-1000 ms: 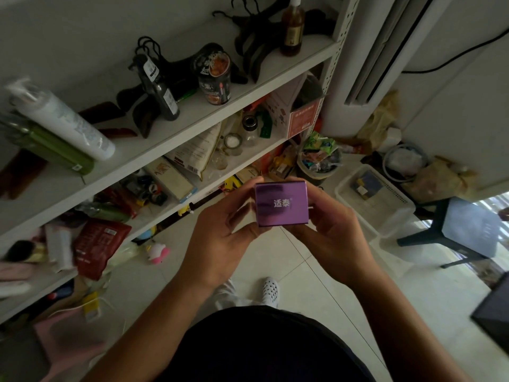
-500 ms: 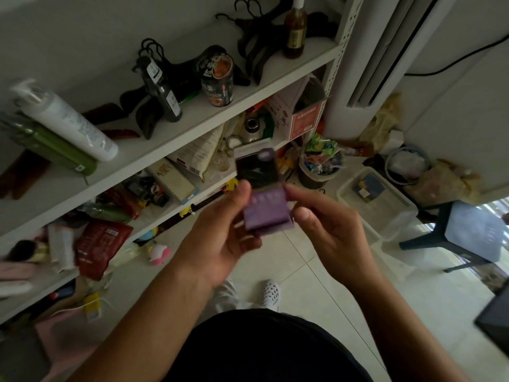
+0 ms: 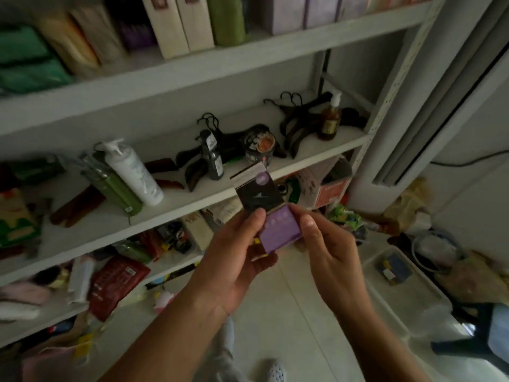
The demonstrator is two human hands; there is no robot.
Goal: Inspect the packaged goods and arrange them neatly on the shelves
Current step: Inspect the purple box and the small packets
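Purple cardboard made up the small box (image 3: pixel 279 230), its dark flap (image 3: pixel 259 193) standing open, and in the head view we held it in the air before the white shelf (image 3: pixel 176 197). Our left hand (image 3: pixel 237 255) gripped its left side, thumb on top, while our right hand (image 3: pixel 327 244) pinched its right edge. We judged that shelving it unclosed could catch the flap on the shelf edge, or spill the contents.

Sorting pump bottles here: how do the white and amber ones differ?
The white pump bottle lies on its side; the amber pump bottle stands upright. The white one looks bulkier, the amber one slimmer. The white one lies beside green bottles, the amber one beside black hangers. Both have white pumps and share one shelf.
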